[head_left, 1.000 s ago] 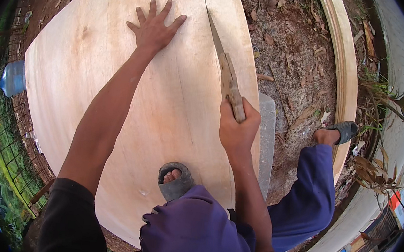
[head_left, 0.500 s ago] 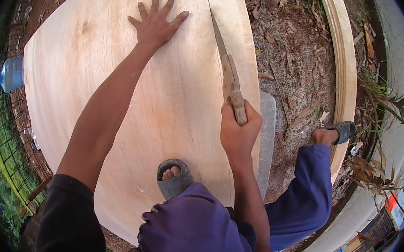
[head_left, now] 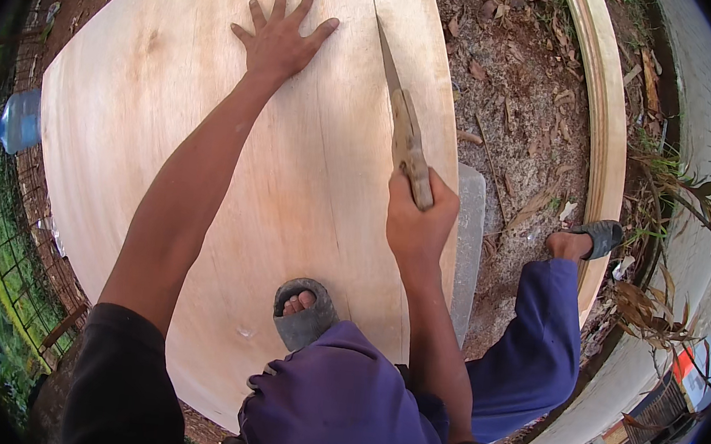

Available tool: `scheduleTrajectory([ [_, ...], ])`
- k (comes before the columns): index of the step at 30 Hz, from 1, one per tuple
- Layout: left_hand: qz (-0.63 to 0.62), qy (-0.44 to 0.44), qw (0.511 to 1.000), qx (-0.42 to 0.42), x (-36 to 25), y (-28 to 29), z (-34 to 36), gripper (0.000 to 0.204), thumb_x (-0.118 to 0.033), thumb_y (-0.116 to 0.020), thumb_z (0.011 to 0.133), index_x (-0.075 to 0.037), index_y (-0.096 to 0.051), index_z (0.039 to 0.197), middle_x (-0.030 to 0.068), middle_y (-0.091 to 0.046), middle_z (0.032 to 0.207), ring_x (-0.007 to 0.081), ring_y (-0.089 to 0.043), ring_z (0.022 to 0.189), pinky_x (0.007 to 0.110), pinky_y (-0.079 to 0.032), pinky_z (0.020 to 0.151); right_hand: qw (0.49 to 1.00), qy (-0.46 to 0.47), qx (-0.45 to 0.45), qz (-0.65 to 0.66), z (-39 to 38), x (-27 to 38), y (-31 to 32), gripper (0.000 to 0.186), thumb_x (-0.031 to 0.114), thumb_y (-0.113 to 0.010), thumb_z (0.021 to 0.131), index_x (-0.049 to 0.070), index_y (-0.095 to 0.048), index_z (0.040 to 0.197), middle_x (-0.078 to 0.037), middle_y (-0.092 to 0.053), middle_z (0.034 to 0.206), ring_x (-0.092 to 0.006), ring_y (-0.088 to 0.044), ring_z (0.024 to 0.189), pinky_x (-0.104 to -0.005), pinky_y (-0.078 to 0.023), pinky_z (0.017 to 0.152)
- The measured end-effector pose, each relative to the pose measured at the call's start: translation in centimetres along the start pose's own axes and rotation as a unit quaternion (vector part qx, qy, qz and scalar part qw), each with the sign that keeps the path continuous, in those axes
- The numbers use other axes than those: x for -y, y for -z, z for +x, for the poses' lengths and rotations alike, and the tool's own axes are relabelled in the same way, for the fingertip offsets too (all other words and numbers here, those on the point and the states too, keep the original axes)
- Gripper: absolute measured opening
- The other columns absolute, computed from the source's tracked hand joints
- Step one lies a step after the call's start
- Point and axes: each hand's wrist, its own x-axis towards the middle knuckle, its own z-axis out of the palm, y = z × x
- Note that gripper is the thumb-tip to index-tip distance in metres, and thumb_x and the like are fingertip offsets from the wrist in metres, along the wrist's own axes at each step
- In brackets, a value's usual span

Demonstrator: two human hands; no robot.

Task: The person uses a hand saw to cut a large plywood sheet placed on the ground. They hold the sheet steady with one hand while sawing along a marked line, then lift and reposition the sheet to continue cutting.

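A large pale plywood sheet [head_left: 169,110] spreads out below me, with my left hand [head_left: 282,42] lying flat on its far part, fingers spread. My right hand [head_left: 423,216] is wrapped round the wooden handle of a handsaw [head_left: 408,141]. The saw's narrow blade points away from me, its far part in a thin cut line that runs to the sheet's far edge, near the right side. Another thin line on the sheet passes just right of my left hand. My sandalled foot [head_left: 306,313] rests on the near part of the sheet.
Right of the sheet lies bare ground with dry leaves [head_left: 520,109]. Beyond it a long stack of wooden strips [head_left: 604,143] runs beside a pale wall [head_left: 700,110]; my other sandalled foot [head_left: 602,239] is on the strips. A translucent plastic piece [head_left: 467,233] shows under the sheet's right edge. At left is a blue water bottle [head_left: 19,121].
The right hand and saw have shifted slightly toward the far left along the cut. The left hand stays flat on the sheet; the whole view has moved a little.
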Motion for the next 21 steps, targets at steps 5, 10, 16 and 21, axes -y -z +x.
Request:
scheduleTrajectory([
  [5, -0.003, 0.007, 1.0, -0.006, 1.8, 0.6, -0.2, 0.08, -0.079, -0.046, 0.093, -0.036, -0.038, 0.16, 0.0098, -0.023, 0.171, 0.0499, -0.013, 0.155, 0.08, -0.007, 0.115, 1.0, -0.017, 0.005, -0.008, -1.9, 0.8, 0.8, 0.033, 0.007, -0.068, 0.093, 0.002, -0.047, 0.067, 0.0, -0.044, 0.053, -0.0035, -0.039, 0.056, -0.0302, -0.032, 0.047],
  [10, -0.038, 0.003, 0.999, -0.031, 1.1, 0.3, 0.2, 0.083, -0.084, -0.043, 0.091, -0.037, -0.04, 0.159, 0.0096, -0.024, 0.171, 0.0489, -0.01, 0.156, 0.08, -0.003, 0.117, 0.992, -0.03, -0.007, -0.125, -14.1, 0.7, 8.7, 0.033, -0.002, -0.069, 0.088, 0.002, -0.045, 0.065, 0.0, -0.046, 0.052, -0.0023, -0.045, 0.051, -0.0279, -0.033, 0.046],
  [16, -0.013, 0.004, 1.0, 0.0, -0.2, -0.1, 0.8, 0.085, -0.085, -0.042, 0.09, -0.037, -0.04, 0.159, 0.0089, -0.023, 0.171, 0.0488, -0.01, 0.156, 0.08, -0.004, 0.117, 0.999, 0.014, -0.01, -0.033, 1.4, -0.2, -0.5, 0.033, 0.006, -0.069, 0.092, 0.001, -0.047, 0.067, 0.002, -0.041, 0.056, -0.0024, -0.039, 0.055, -0.0294, -0.031, 0.046],
  [21, 0.007, 0.014, 1.0, -0.005, 1.7, 0.5, 0.0, 0.084, -0.085, -0.041, 0.091, -0.037, -0.039, 0.16, 0.009, -0.024, 0.171, 0.0487, -0.011, 0.156, 0.081, -0.005, 0.116, 0.998, -0.034, 0.003, -0.061, -7.0, 0.8, 3.5, 0.033, 0.002, -0.069, 0.09, 0.001, -0.047, 0.066, 0.001, -0.043, 0.054, -0.0023, -0.042, 0.055, -0.0293, -0.033, 0.047],
])
